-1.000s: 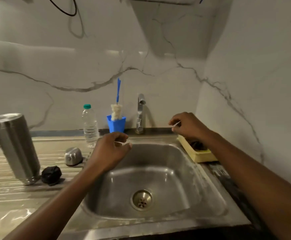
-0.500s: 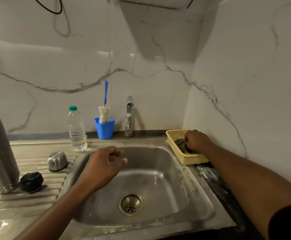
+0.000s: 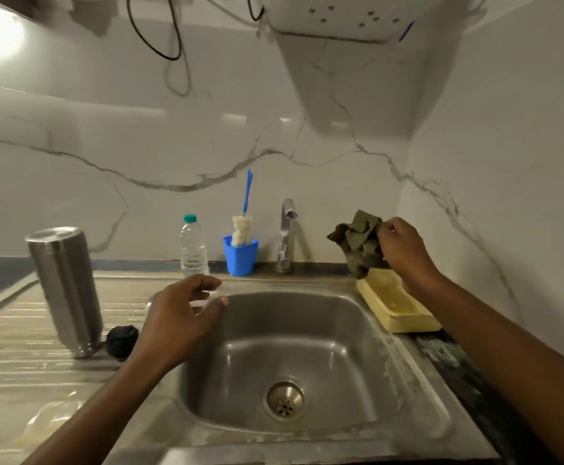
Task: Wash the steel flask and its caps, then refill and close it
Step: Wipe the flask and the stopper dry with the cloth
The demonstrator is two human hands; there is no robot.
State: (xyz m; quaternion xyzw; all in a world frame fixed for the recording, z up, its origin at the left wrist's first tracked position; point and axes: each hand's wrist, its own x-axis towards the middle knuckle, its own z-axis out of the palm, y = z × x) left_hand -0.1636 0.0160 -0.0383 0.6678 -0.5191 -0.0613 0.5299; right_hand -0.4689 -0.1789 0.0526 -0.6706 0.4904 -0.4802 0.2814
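Left hand (image 3: 176,327) hovers palm down, fingers loosely curled, thumb near index fingertip, holding nothing; forearm comes in from lower left. Right hand (image 3: 404,250) raised, arm stretched in from lower right, fingers clenched round a crumpled dark cloth (image 3: 357,239).

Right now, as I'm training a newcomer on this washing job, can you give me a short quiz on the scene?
1. True or false: the right hand holds a cloth.
2. The black cap lies: A on the flask, B beside the flask, C inside the flask.
3. What stands in the blue cup?
Key: 1 true; 2 B; 3 a brush.
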